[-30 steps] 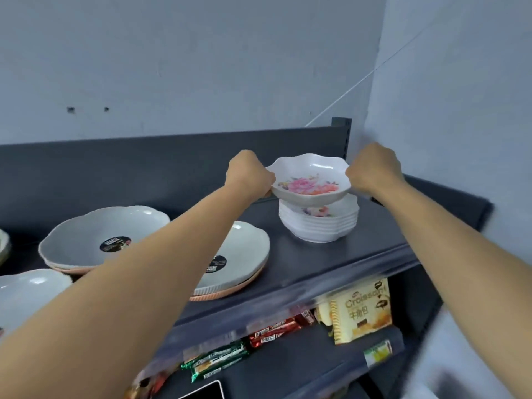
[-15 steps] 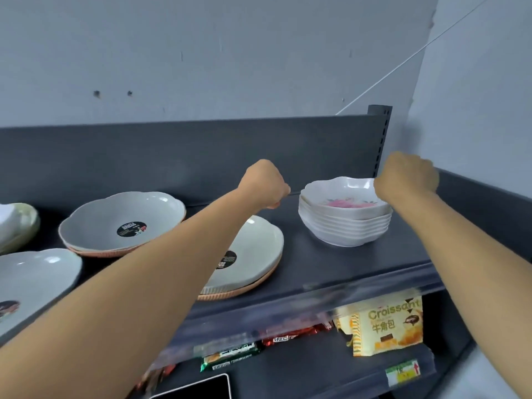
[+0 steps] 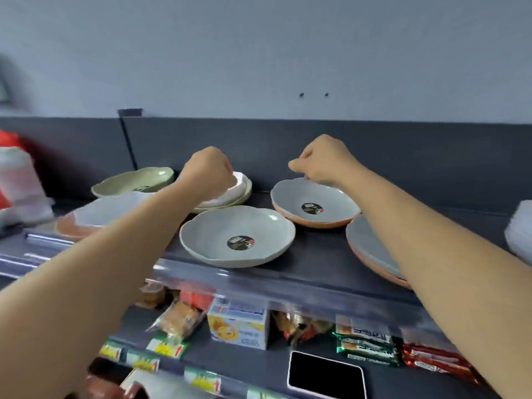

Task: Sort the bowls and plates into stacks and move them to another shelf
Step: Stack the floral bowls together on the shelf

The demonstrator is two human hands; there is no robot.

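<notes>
Dark shelf [image 3: 316,256]: both hands over plates, L [image 3: 207,171] & R [image 3: 324,162].

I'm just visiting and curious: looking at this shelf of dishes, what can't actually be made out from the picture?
- Head view: the white stack behind the left hand; the hand hides its count and any grip.
- Right hand at the grey bowl: fingers curled under, contact unclear.
- White stack at the right edge: cut off, blurred.
- Bowl stickers: too small to read.
</notes>
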